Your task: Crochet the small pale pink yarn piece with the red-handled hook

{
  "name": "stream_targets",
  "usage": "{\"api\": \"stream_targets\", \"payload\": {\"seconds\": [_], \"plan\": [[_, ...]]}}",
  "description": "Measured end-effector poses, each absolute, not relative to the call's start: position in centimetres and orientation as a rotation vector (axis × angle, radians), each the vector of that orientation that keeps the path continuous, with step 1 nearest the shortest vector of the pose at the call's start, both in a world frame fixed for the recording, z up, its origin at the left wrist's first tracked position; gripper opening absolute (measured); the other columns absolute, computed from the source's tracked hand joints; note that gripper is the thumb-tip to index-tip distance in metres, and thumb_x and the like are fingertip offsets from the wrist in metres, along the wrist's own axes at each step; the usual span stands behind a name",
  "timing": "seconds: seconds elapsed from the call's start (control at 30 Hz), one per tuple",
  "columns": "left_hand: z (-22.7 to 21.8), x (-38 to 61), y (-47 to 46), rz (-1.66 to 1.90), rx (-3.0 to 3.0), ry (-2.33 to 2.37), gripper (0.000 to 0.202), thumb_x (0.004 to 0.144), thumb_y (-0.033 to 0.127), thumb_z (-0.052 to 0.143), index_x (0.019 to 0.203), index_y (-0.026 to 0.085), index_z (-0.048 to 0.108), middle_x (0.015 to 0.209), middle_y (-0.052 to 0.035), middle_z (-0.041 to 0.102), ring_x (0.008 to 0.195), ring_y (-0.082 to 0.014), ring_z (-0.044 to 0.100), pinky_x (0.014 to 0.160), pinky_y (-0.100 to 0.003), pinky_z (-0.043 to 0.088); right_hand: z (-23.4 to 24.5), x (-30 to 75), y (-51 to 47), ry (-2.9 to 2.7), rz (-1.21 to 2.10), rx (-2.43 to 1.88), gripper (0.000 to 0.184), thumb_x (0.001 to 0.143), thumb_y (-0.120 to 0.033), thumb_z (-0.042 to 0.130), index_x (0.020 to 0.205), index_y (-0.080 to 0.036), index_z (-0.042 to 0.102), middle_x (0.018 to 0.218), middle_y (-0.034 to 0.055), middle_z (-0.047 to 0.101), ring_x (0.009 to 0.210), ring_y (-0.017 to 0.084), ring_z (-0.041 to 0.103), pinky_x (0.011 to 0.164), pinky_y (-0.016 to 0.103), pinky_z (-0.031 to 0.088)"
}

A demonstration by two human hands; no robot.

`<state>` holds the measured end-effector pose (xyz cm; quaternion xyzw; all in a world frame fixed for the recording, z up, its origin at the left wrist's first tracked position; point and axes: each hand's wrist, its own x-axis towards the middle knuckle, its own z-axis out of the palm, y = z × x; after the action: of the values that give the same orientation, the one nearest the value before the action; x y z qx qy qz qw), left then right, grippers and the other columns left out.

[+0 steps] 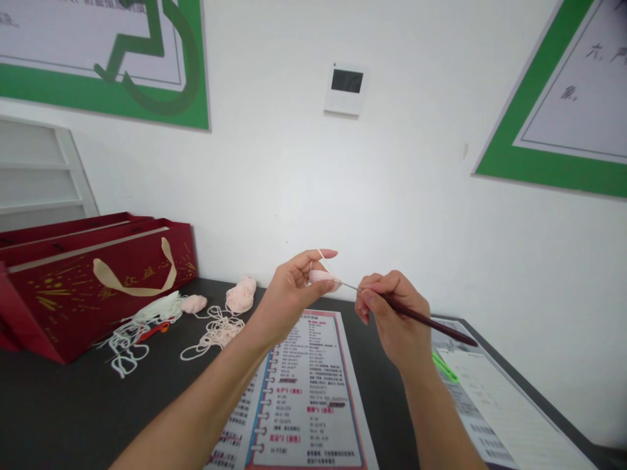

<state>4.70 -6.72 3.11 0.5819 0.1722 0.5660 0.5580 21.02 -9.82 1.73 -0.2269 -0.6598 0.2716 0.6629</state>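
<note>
Nearest you on the dark table [161, 411], a printed sheet [318, 385] lies in the middle, your left forearm crossing its left part; to the right, your right forearm overlaps some papers [519, 398] with a bright green item [445, 367] on them. Above the sheet's far end, your left hand [289, 290] pinches the pale pink piece [321, 277], index finger stretched out with yarn over it, while your right hand [399, 316] is closed round the hook [426, 318], its tip at the piece. Farther left lie loose pink yarn [218, 331], a pink ball [241, 295], a small pink lump [194, 303] and white yarn [125, 343] against red bags [112, 287]. Beyond, a panel [344, 91] hangs on the wall [294, 183].
</note>
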Motion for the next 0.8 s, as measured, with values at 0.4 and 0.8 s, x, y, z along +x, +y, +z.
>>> {"api": "stream_targets", "payload": {"seconds": [0.4,0.8], "plan": [[2.6,5.1,-6.8,1.504,1.57,0.545,0.031,0.08,0.021,0.068,0.111,0.022,0.066,0.073,0.0028,0.056,0.072,-0.0124,0.051,0.081,-0.03,0.043,1.8,20.3,-11.0,-1.492,0.438,-0.689,0.015,0.089,-0.019,0.056,0.076,-0.022,0.05,0.065,-0.0038,0.052,0.052,0.011,0.047,0.046,0.024,0.035],[2.7,5.5,-7.3,1.29,1.462,0.483,0.045,0.076,0.018,0.071,0.12,0.021,0.062,0.072,0.0031,0.061,0.072,-0.0125,0.057,0.081,-0.031,0.044,0.8,20.4,-8.8,-1.852,-0.437,-0.536,0.022,0.085,-0.002,0.055,0.092,-0.023,0.051,0.078,0.0011,0.059,0.066,0.013,0.055,0.056,0.025,0.047]]}}
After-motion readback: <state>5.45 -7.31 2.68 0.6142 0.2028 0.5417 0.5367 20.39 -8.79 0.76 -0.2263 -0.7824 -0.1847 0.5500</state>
